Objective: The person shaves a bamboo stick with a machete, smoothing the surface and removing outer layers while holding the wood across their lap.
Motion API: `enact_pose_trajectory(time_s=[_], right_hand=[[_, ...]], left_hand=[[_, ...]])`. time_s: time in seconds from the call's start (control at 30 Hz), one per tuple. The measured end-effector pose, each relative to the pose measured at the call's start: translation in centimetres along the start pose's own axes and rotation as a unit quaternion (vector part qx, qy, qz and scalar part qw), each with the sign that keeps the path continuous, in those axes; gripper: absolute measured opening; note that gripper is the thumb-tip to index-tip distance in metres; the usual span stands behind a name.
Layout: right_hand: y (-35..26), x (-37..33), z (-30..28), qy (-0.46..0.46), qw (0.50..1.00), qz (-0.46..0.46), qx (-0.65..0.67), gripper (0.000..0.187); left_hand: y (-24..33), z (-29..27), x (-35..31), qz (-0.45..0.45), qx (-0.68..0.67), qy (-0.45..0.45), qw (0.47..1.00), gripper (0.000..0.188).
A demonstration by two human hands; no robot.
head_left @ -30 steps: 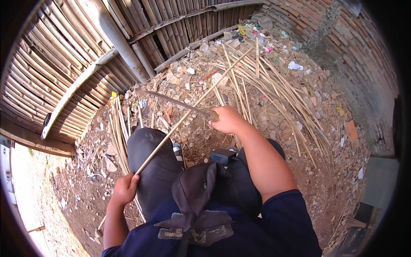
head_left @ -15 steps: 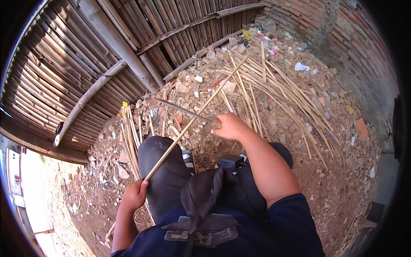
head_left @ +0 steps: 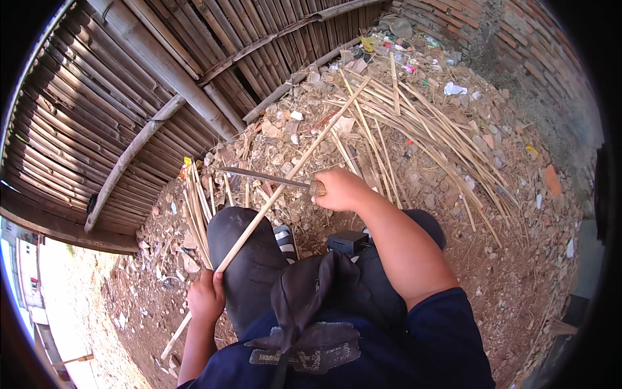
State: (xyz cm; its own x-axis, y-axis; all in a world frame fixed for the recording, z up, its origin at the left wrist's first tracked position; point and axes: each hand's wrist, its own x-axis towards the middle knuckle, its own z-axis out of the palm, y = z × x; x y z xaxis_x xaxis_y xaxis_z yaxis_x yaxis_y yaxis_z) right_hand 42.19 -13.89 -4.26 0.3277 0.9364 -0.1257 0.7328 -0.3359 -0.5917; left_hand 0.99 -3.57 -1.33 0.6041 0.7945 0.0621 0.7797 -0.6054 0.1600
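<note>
My left hand (head_left: 206, 297) is closed around the lower part of a long bamboo strip (head_left: 264, 209), beside my left knee. The strip slants up and away to the right, past the knee, and its lower end shows below the hand. In my right hand (head_left: 343, 189) is the short wooden handle of a long-bladed knife (head_left: 259, 175). The blade points left and crosses the strip about midway. It seems to rest on or against the strip; exact contact is hard to tell.
Many loose bamboo strips (head_left: 440, 142) lie on rubble ahead to the right. Another bundle (head_left: 196, 207) leans beside my left knee. A small black box (head_left: 348, 242) sits between my legs. A bamboo wall (head_left: 129, 97) rises left, a brick wall (head_left: 538, 58) right.
My right hand has shifted slightly left and the knife blade has turned nearer to level. The strip's lower end now shows below my left hand.
</note>
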Motion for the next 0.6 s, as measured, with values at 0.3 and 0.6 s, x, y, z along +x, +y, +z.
enact_pose_trajectory(time_s=[0.3,0.6], right_hand=[[-0.6,-0.2,-0.2,0.049,0.997,-0.056,0.006,0.042],[-1.6,-0.7,-0.4,0.004,0.999,-0.035,0.012,0.035]], left_hand=[[-1.6,0.0,0.4,-0.02,-0.105,-0.087,0.99,0.041],[0.9,-1.5,0.9,0.013,-0.119,-0.099,0.988,0.037]])
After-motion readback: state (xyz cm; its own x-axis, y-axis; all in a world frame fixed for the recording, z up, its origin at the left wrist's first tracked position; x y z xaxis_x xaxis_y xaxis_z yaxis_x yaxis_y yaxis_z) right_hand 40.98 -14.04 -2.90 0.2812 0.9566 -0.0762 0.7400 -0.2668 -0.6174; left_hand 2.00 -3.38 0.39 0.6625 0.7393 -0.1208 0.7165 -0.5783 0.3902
